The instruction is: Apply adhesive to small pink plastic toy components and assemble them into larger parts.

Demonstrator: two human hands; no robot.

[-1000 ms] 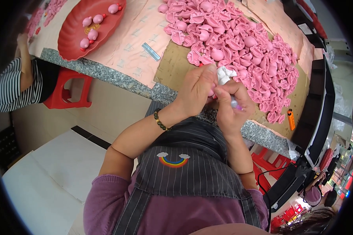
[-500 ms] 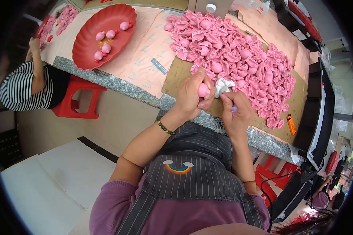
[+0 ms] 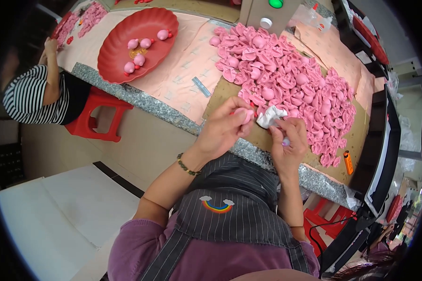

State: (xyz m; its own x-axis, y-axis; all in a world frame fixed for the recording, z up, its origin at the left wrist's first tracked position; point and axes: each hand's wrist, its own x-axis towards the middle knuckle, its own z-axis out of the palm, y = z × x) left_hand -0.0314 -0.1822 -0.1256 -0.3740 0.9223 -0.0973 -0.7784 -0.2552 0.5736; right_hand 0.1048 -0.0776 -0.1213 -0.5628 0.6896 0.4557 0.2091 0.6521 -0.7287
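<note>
My left hand (image 3: pixel 222 125) is closed round a small pink ball-shaped piece (image 3: pixel 242 115), with a bit of red showing at the fingertips. Just to its right, my right hand (image 3: pixel 290 140) has its fingers curled round a slim tool whose purple end (image 3: pixel 286 141) shows; the rest of it is hidden. A crumpled white tissue (image 3: pixel 268 117) sits against the tips of my right fingers; whether they pinch it I cannot tell. Beyond both hands spreads a heap of pink moulded pieces (image 3: pixel 295 89), some cup-shaped and some round, on a brown board (image 3: pixel 216 100).
At the far left a red scalloped tray (image 3: pixel 115 51) holds several pink balls with red bits. A small ruler (image 3: pixel 201 87) lies on the pink cloth; an orange lighter (image 3: pixel 348 162) lies at right. A person in stripes (image 3: pixel 30 96) sits at left, near a red stool (image 3: pixel 98 112).
My left hand has turned and loosened its wrap, so red bits show by the pink piece. My right hand has shifted slightly right and down. The whole view has moved a little.
</note>
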